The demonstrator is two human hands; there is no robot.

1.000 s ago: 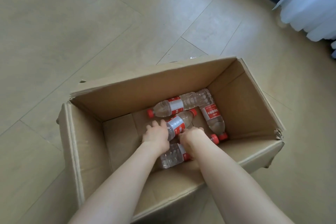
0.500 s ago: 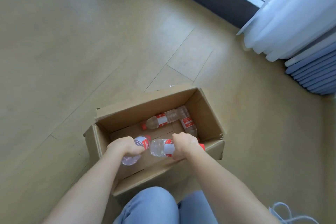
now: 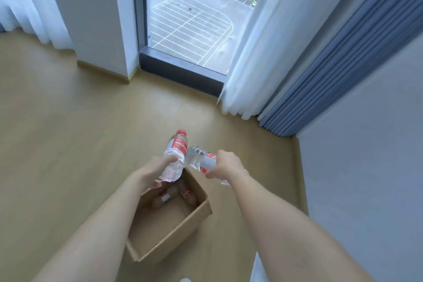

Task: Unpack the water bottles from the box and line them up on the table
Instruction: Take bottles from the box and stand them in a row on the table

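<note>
Two bare forearms are reaching forward from the bottom of the view, above an open cardboard box that is sitting on the floor. The box is plain brown corrugated card, rectangular, its top open. At least two more water bottles are lying on their sides at its far end, blurred, showing clear plastic and red labels.

Just above the far edge of the box, the left hand is gripping the base end of a left bottle, fingers curled around its lower body. This bottle is standing close to upright, its long axis running away from the viewer, its red cap pointing up and away. It is clear, ribbed plastic, with a red and white label wrapping its upper half.

Right beside it, the right hand is closing around the neck end of a right bottle, hiding the cap. This bottle is lying nearly level, its long axis running left to right, its clear rounded base pointing left and almost touching the left bottle. A red and white label is showing just beside the fingers.

Beyond the hands, the floor is smooth pale wood. Farther back, a tall window with a dark frame is looking down on a parking lot. White sheer curtains and pleated blue-grey drapes are hanging to its right, beside a plain pale wall.
</note>
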